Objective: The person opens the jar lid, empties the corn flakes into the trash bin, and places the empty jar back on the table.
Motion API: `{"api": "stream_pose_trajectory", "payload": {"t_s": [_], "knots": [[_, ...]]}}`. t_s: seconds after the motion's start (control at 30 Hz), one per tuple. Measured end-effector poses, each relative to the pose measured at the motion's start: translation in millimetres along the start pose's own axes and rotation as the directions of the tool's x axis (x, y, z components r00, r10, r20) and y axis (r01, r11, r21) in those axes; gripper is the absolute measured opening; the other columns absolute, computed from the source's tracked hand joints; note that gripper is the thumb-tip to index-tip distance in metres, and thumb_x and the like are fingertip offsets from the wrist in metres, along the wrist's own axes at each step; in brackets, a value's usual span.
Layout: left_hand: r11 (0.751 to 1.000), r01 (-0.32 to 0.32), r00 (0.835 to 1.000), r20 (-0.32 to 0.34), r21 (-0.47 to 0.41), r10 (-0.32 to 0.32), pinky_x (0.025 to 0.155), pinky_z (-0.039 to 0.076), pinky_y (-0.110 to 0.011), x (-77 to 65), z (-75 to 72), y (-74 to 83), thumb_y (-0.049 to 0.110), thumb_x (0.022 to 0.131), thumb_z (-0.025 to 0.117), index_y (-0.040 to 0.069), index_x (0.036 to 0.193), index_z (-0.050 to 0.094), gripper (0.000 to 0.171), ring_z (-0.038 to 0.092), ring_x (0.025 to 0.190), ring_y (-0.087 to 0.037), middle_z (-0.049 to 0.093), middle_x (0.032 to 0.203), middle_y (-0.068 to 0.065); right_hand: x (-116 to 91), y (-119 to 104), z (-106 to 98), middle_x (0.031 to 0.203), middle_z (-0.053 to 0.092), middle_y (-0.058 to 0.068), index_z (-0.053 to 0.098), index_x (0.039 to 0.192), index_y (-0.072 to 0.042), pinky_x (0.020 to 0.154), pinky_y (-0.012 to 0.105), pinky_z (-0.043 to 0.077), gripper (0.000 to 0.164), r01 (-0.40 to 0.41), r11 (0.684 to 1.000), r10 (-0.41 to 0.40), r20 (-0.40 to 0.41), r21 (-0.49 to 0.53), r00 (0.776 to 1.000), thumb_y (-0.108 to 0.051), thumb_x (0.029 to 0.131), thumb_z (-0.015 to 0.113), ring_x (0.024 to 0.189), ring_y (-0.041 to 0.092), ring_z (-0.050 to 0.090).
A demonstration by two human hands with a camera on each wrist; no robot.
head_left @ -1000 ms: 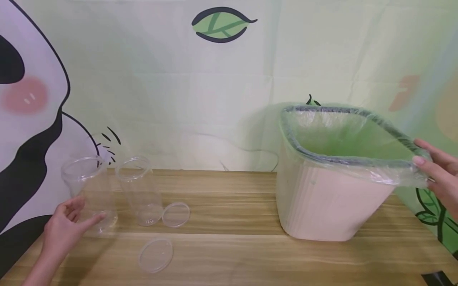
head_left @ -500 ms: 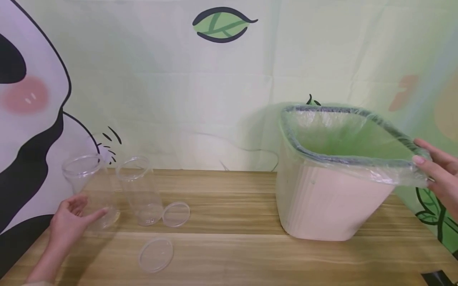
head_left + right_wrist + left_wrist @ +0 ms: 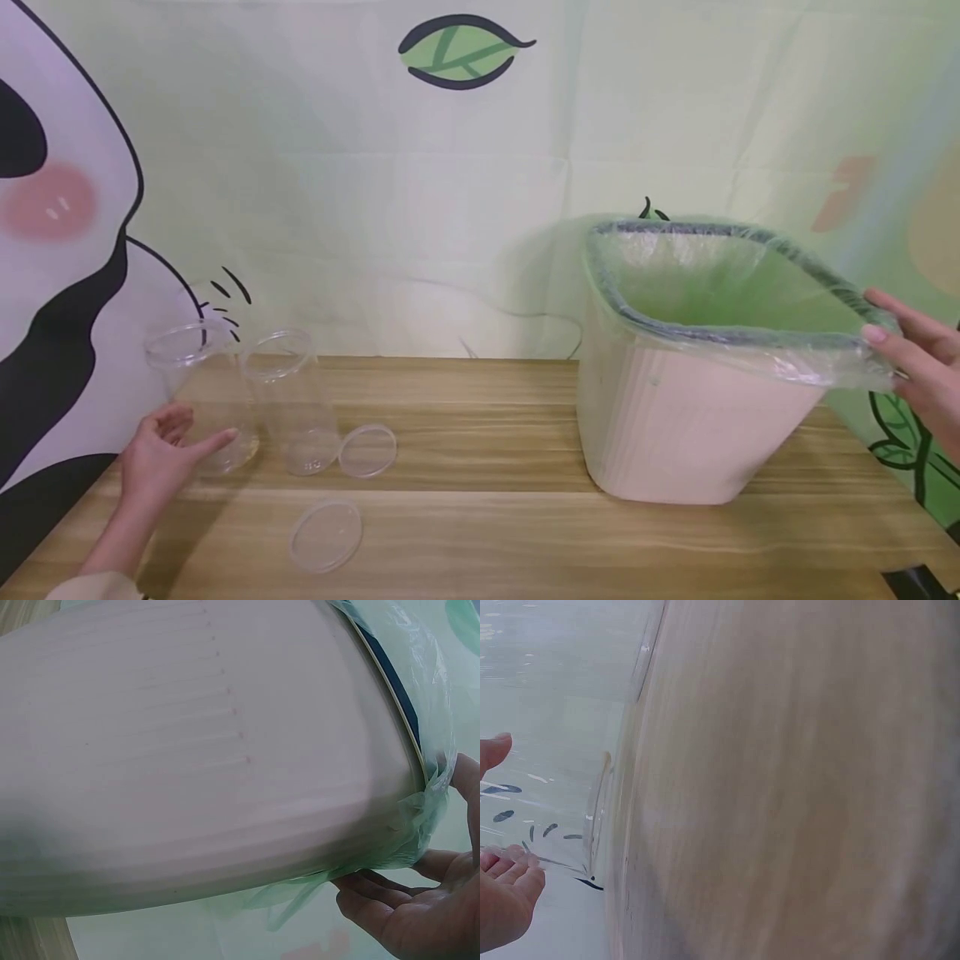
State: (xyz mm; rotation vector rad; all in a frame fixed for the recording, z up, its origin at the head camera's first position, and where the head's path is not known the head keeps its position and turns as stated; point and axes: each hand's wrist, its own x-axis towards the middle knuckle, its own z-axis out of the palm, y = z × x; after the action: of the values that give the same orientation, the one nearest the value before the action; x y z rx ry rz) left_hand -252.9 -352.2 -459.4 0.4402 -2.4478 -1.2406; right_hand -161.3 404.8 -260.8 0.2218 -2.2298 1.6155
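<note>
My left hand (image 3: 161, 454) grips a tall clear plastic cup (image 3: 206, 379) low down, thumb on the near side. In the left wrist view, that cup's (image 3: 562, 802) base shows close over the table. A second clear cup (image 3: 292, 408) stands upright just to its right. Beside it lies a round clear lid (image 3: 368, 451), and another lid (image 3: 326, 536) lies nearer the front. My right hand (image 3: 926, 358) holds the right corner of a pale pink trash bin (image 3: 712, 425), thumb and fingers pinching its rim through a translucent green liner (image 3: 409, 840).
The wooden table (image 3: 480, 533) runs back to a printed cloth backdrop (image 3: 360, 200) with a panda and leaves. The bin's wide mouth faces up, the liner folded over its rim. At the front right edge lies a small black object (image 3: 917, 581).
My left hand has moved a little to the right with the clear cup, bringing it closer to the second cup. The right hand and the trash bin stay in place.
</note>
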Motion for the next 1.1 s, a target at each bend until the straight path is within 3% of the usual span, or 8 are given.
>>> {"api": "stream_pose_trajectory", "payload": {"t_s": [0.1, 0.23, 0.4, 0.5, 0.67, 0.77, 0.97, 1.1], "knots": [[1.000, -0.012, 1.000, 0.018, -0.007, 0.012, 0.098, 0.035, -0.049, 2.2, 1.5, -3.5, 0.050, 0.064, 0.076, -0.002, 0.133, 0.031, 0.097, 0.038, 0.123, -0.041, 0.039, 0.137, -0.024, 1, 0, 0, 0.151, -0.007, -0.005, 0.020, 0.145, -0.023, 0.074, 0.003, 0.038, 0.056, 0.008, 1.000, -0.008, 0.001, 0.002, 1.000, -0.010, 0.096, 0.042, 0.094, -0.012, 0.045], [1.000, -0.029, 0.998, 0.046, -0.011, 0.030, 0.097, 0.034, -0.053, -1.3, -0.8, 2.4, 0.049, 0.065, 0.076, -0.004, 0.131, 0.031, 0.096, 0.037, 0.121, -0.044, 0.038, 0.136, -0.026, 1, 0, 0, 0.152, -0.003, -0.003, 0.019, 0.145, -0.021, 0.066, 0.002, 0.037, 0.056, 0.006, 1.000, -0.006, -0.002, -0.002, 1.000, -0.010, 0.095, 0.043, 0.092, -0.011, 0.047], [1.000, 0.002, 0.997, 0.075, -0.028, 0.000, 0.100, 0.032, -0.050, -21.1, -8.2, 31.3, 0.038, 0.069, 0.077, -0.005, 0.131, 0.030, 0.089, 0.035, 0.124, -0.044, 0.037, 0.135, -0.029, 2, 1, -1, 0.151, -0.006, -0.006, 0.018, 0.145, -0.023, 0.074, 0.003, 0.037, 0.057, -0.015, 1.000, 0.015, 0.002, -0.010, 1.000, -0.011, 0.096, 0.043, 0.092, -0.013, 0.046], [0.999, 0.015, 0.995, 0.100, -0.046, -0.010, 0.102, 0.029, -0.050, -35.1, -12.8, 51.2, 0.030, 0.073, 0.076, -0.009, 0.131, 0.028, 0.085, 0.032, 0.125, -0.046, 0.034, 0.135, -0.033, 2, 0, -1, 0.151, -0.008, -0.005, 0.018, 0.146, -0.020, 0.072, 0.003, 0.039, 0.058, -0.007, 0.998, 0.006, 0.009, 0.070, 1.000, -0.009, 0.095, 0.044, 0.091, -0.012, 0.048], [0.998, 0.011, 0.992, 0.127, -0.054, -0.004, 0.102, 0.028, -0.052, -44.4, -16.8, 63.7, 0.027, 0.076, 0.073, -0.011, 0.132, 0.024, 0.083, 0.029, 0.125, -0.048, 0.031, 0.136, -0.035, 1, -3, 2, 0.151, -0.007, -0.003, 0.014, 0.146, -0.014, 0.065, 0.003, 0.041, 0.060, 0.005, 0.994, -0.006, 0.007, 0.107, 1.000, -0.006, 0.095, 0.043, 0.088, -0.011, 0.051], [0.997, 0.016, 0.991, 0.133, -0.069, -0.007, 0.103, 0.027, -0.051, -40.9, -16.0, 57.7, 0.027, 0.075, 0.074, -0.011, 0.132, 0.024, 0.085, 0.028, 0.126, -0.048, 0.030, 0.136, -0.035, -1, -6, 4, 0.152, -0.003, -0.002, 0.013, 0.146, -0.012, 0.066, 0.002, 0.040, 0.060, 0.008, 0.994, -0.009, 0.007, 0.107, 1.000, -0.005, 0.095, 0.043, 0.088, -0.011, 0.051], [1.000, 0.018, 0.991, 0.133, 0.006, -0.018, 0.100, 0.032, -0.050, -22.0, -12.4, 28.7, 0.044, 0.069, 0.075, -0.006, 0.135, 0.025, 0.097, 0.032, 0.125, -0.044, 0.032, 0.138, -0.029, -1, -9, 6, 0.152, -0.004, -0.003, 0.011, 0.146, -0.011, 0.064, 0.002, 0.038, 0.060, 0.000, 0.999, 0.000, 0.008, 0.044, 1.000, -0.006, 0.095, 0.042, 0.087, -0.013, 0.049], [1.000, 0.003, 0.990, 0.143, 0.009, -0.004, 0.098, 0.032, -0.053, -15.7, -12.8, 17.6, 0.047, 0.068, 0.075, -0.006, 0.136, 0.025, 0.100, 0.032, 0.125, -0.045, 0.032, 0.139, -0.029, 0, -6, 4, 0.151, -0.005, -0.004, 0.011, 0.146, -0.017, 0.081, 0.005, 0.037, 0.059, -0.021, 0.996, 0.021, 0.003, -0.085, 1.000, -0.010, 0.096, 0.041, 0.096, -0.011, 0.046]]}}
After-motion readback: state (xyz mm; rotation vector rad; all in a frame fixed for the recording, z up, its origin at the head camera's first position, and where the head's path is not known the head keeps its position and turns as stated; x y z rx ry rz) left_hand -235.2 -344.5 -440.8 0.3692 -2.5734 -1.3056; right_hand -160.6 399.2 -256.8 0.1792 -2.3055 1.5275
